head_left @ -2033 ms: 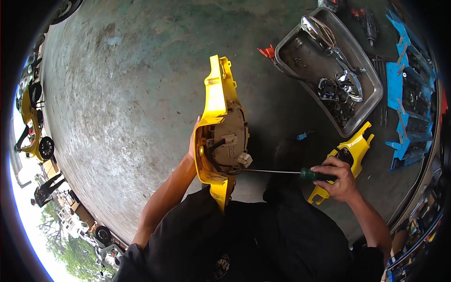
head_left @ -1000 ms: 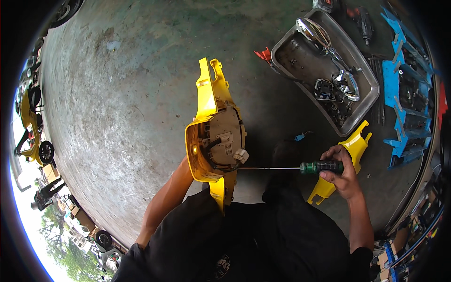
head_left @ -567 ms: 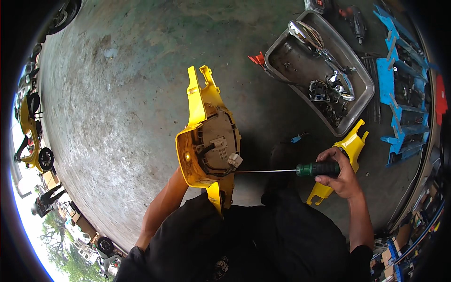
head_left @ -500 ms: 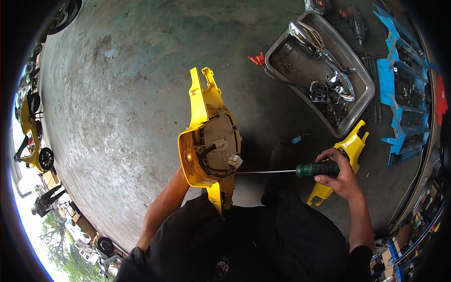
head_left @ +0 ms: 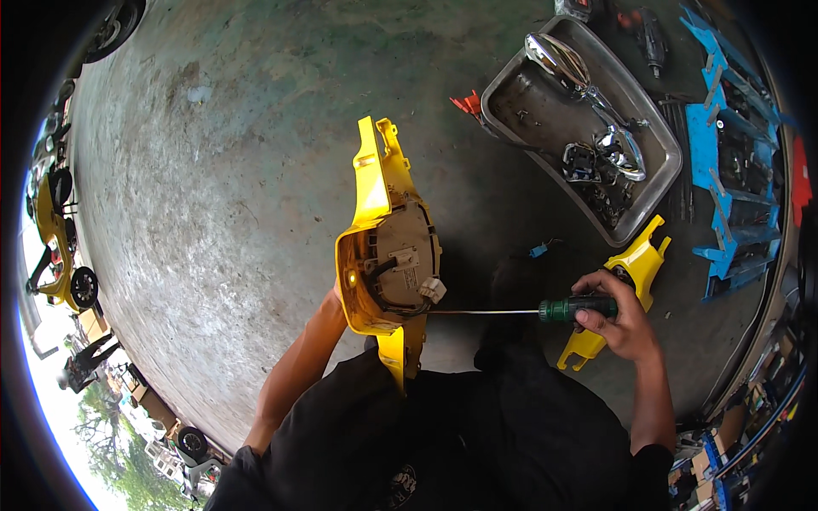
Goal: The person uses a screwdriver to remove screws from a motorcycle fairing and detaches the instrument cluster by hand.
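A yellow scooter handlebar cover (head_left: pixel 372 192) stands on end at my lap, its hollow back and the beige headlight unit (head_left: pixel 409 238) inside turned toward the right. My left hand (head_left: pixel 336 300) holds the cover from the left; its fingers are hidden behind the yellow plastic. A white plug connector (head_left: pixel 433 289) hangs on a dark cable at the unit's lower edge. My right hand (head_left: pixel 629 319) is closed round the green and black handle of a screwdriver (head_left: pixel 555 310). Its long shaft runs left, level, to the lower right edge of the cover; the tip is hidden there.
A second yellow cover piece (head_left: pixel 641 255) lies on the floor beneath my right hand. Beyond it sits a metal tray (head_left: pixel 494 115) with chrome mirrors (head_left: pixel 558 61) and small parts. At right stands a blue toolbox (head_left: pixel 704 140); a small blue connector (head_left: pixel 538 250) lies nearer.
The cover has shifted slightly right and tilted a little, with my left hand moving along. My right hand and the screwdriver have barely moved; less shaft shows between handle and cover.
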A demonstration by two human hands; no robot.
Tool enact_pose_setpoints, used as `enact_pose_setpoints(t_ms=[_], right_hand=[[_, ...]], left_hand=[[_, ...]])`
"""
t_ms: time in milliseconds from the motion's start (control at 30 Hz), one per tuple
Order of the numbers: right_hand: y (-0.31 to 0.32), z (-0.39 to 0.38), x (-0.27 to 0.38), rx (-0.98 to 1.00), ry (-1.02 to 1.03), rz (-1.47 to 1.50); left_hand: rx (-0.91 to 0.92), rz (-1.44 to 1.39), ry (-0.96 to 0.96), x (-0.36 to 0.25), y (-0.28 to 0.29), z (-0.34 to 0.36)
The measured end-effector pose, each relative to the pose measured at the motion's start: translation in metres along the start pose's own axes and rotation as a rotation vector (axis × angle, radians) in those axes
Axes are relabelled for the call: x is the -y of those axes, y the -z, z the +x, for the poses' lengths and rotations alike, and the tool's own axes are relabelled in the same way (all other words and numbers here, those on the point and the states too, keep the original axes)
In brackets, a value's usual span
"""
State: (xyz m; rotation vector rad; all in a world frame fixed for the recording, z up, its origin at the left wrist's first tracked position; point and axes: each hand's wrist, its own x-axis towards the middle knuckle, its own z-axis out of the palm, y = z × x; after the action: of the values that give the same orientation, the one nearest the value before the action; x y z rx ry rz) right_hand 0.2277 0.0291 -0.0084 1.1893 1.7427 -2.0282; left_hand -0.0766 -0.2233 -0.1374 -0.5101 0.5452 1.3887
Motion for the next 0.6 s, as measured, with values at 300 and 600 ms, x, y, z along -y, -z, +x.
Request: enact_pose_setpoints(t_ms=[300, 600], right_hand=[[-0.009, 0.000, -0.013, -0.245, 0.103, 0.010], [0.000, 0.001, -0.003, -0.151, -0.065, 0.075]], left_hand=[[-0.014, 0.007, -0.007, 0.003, 0.003, -0.001], [-0.036, 0.019, -0.023, 0.006, 0.007, -0.002]])
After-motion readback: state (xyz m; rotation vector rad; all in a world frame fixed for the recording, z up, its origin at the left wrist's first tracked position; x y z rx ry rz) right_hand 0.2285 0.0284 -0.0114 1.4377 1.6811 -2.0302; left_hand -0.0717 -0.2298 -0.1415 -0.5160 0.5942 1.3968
